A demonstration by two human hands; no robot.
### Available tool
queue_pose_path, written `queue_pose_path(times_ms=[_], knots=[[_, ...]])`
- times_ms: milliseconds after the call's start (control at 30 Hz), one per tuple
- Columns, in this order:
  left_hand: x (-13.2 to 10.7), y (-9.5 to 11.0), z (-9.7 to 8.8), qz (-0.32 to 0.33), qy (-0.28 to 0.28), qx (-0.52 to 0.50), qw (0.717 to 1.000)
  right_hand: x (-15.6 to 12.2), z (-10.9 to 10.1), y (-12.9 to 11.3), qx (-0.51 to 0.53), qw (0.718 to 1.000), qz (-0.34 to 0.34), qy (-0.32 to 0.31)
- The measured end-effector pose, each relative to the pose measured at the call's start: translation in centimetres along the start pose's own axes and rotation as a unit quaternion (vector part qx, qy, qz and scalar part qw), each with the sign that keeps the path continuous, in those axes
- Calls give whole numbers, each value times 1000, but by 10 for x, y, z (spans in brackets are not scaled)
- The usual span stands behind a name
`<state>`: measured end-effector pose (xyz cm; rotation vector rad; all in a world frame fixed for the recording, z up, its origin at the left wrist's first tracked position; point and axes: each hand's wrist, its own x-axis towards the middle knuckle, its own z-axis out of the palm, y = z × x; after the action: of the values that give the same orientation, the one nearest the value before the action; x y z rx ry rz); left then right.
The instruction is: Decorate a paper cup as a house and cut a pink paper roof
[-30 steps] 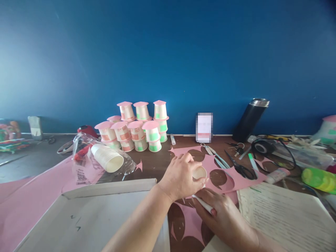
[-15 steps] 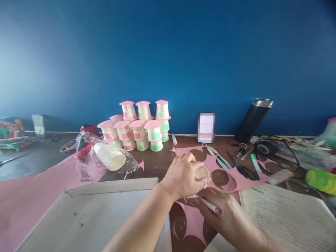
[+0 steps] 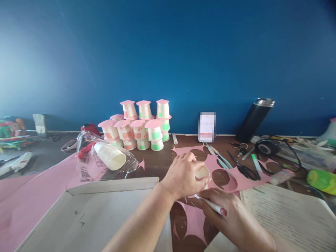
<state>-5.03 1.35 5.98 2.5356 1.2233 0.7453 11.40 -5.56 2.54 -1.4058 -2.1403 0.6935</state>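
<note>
Two hands at work near the table's middle, both the person's own. Left hand (image 3: 183,176) curled over a small paper cup (image 3: 202,172), fingers wrapped round its wall and pressing it down; only the cup's round top end shows past the knuckles. Cup stands on a pink paper sheet (image 3: 237,181) that has several round holes cut out, brown table (image 3: 154,162) showing through them. Right hand (image 3: 229,214) lies just below and to the right of the left hand, fingers closed on a white pen (image 3: 210,205) held at a low slant; pen tip sits at the foot of the cup, under the left thumb, exact contact hidden. Behind, against the blue wall: a pile of cup houses (image 3: 139,126) with pink roofs, stacked in tiers. Left of the hands: a sleeve of plain paper cups (image 3: 110,158) lying on its side in clear plastic wrap. Near edge, under the left forearm: an open cardboard box (image 3: 105,210). Right of the pink sheet: black scissors (image 3: 243,168), a green-capped marker (image 3: 254,161), a roll of black tape (image 3: 264,147), a black flask (image 3: 253,119) leaning at the wall. Printed page (image 3: 288,217) lies beside the right wrist.
</note>
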Motion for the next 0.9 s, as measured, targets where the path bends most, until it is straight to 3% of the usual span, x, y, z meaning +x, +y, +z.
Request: queue_pose_path(times_ms=[233,567,900], knots=[[1,1,0,0,-2,6,1000,0,-1,3,-12,1000,1,13],[1,-1,0,3,2,2,1000,1,-15,1,13,999,21,-33],[0,-1,0,6,3,3,1000,1,-26,18,28,998,30,-46]])
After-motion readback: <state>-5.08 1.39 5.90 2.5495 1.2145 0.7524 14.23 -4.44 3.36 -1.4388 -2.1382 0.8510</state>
